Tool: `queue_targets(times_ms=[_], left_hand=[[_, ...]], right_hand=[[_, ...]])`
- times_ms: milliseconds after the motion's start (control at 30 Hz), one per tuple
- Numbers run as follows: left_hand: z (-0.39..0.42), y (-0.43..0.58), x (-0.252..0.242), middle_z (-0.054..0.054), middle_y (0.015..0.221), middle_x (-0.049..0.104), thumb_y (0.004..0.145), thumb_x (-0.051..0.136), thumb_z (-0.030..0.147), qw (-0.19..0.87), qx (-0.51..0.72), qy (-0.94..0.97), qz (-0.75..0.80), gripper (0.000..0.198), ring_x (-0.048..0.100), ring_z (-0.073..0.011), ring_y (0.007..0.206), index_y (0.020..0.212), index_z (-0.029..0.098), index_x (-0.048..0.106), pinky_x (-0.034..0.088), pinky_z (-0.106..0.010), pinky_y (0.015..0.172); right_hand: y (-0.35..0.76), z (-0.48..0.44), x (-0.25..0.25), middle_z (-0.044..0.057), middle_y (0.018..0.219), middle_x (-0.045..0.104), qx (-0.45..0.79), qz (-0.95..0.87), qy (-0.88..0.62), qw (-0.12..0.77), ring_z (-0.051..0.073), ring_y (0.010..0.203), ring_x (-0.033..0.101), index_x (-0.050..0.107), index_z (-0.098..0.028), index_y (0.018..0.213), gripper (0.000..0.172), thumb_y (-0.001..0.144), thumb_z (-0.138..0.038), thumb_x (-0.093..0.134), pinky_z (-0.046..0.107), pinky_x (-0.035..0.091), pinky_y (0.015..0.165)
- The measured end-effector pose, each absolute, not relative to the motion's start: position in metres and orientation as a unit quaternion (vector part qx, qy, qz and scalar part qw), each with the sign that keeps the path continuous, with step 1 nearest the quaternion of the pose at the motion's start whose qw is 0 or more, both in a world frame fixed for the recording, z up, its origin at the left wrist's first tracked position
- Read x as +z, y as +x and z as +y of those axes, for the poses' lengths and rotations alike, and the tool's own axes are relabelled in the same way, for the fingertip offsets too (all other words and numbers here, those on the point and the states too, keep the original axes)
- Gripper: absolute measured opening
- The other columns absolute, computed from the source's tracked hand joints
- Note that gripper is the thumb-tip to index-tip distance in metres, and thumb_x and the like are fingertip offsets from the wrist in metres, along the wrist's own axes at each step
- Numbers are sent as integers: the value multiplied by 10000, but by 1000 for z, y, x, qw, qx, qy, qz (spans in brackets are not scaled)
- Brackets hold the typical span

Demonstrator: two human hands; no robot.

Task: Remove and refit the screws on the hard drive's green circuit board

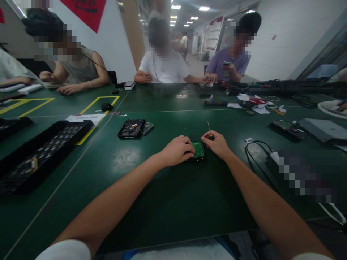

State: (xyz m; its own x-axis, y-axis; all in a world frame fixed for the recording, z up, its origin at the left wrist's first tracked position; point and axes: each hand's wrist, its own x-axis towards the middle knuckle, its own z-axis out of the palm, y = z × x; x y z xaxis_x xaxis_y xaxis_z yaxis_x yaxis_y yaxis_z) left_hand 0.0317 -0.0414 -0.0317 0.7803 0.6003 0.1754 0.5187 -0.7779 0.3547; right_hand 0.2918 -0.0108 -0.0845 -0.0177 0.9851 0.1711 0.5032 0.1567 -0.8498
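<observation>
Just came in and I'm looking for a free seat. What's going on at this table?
A person works on a drive, green board up, on the green table. The left hand grips the drive; the right hand holds a thin screwdriver at its far corner. A second drive lies further back on the left, near a long black tray. Three other people sit across the table.
</observation>
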Motion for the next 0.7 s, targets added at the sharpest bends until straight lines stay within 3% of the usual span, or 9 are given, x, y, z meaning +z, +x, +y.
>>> queue_targets(times_ms=[533, 700], left_hand=[[-42, 39, -43, -69, 988, 704, 1003, 598, 226, 176, 162, 914, 328, 84, 659, -242, 963, 990, 200, 676, 530, -375, 849], [-40, 38, -47, -52, 1016, 695, 987, 633, 213, 192, 155, 915, 318, 72, 654, -226, 952, 1055, 216, 657, 524, -357, 837]], right_hand=[[295, -7, -91, -22, 630, 646, 294, -649, -577, 400, 163, 547, 587, 717, -220, 926, 245, 861, -455, 740, 319, 477, 574], [295, -7, -91, -22, 628, 648, 289, -649, -581, 396, 166, 552, 595, 722, -217, 929, 249, 859, -456, 743, 319, 476, 578]])
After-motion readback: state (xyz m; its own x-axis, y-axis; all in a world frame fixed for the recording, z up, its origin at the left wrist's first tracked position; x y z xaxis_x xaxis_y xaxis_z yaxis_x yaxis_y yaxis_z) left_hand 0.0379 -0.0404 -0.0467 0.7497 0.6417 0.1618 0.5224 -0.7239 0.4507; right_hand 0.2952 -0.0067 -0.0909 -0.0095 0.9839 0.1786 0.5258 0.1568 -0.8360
